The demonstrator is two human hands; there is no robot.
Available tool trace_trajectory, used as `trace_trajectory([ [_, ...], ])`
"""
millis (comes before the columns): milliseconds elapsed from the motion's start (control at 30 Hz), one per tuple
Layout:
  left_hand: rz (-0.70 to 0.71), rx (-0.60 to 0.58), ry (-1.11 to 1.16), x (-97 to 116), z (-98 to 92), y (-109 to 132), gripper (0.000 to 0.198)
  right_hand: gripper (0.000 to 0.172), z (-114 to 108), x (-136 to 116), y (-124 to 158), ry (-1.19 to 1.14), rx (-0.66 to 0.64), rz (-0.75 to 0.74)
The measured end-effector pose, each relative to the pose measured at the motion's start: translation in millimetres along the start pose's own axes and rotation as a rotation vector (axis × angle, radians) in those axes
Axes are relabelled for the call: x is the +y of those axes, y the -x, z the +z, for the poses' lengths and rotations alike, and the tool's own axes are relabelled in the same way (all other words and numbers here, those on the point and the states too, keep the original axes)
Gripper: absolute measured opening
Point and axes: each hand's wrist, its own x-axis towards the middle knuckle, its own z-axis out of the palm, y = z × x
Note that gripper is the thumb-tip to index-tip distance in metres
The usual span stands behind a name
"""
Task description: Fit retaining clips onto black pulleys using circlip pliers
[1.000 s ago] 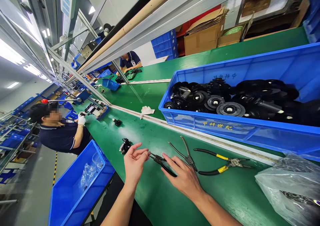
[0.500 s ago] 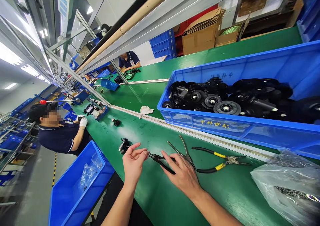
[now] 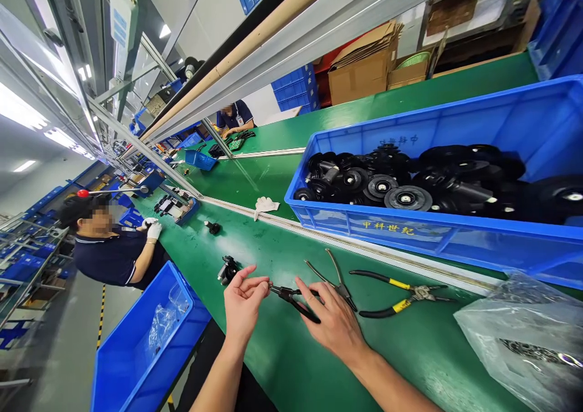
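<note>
My right hand grips the handles of black pliers low over the green belt. The fingers of my left hand pinch together at the pliers' tip, on something too small to make out. A small black part lies on the belt just left of my left hand.
Bare metal pliers and yellow-banded pliers lie right of my hands. A blue bin of black round parts stands behind them. A plastic bag sits at far right, a blue bin at lower left. A seated co-worker works at the left.
Both hands stay at the black pliers with almost no movement. The camera view has shifted slightly.
</note>
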Motion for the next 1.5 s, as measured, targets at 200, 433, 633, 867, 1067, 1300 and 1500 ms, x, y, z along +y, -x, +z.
trace_trajectory([
  [200,0.253,0.217,-0.370,-31.3,-84.6,-49.1,0.061,0.069,3.6,3.8,1.4,-0.138,0.038,0.129],
  [433,0.209,0.180,-0.784,-60.0,-142.5,-98.1,0.054,0.063,4.8,7.0,2.9,-0.135,-0.002,0.163],
  [633,0.348,0.072,-0.925,-67.1,-127.2,-86.3,0.058,0.062,6.6,9.2,1.8,-0.138,0.007,0.163],
  [867,0.266,0.123,-0.643,-64.1,-141.1,-90.5,0.060,0.062,4.8,8.6,1.1,-0.158,-0.005,0.164],
  [1067,-0.118,0.091,-0.506,-55.4,-161.9,-127.2,0.080,0.060,2.9,7.1,0.6,-0.168,-0.008,0.165],
  [1300,-0.208,-0.086,-0.425,-57.0,-158.1,-138.3,0.102,0.060,3.4,8.2,2.6,-0.165,-0.022,0.152],
  [1500,-0.109,-0.013,-0.421,-66.0,-144.2,-136.7,0.093,0.060,7.1,13.2,2.6,-0.135,-0.006,0.129],
])
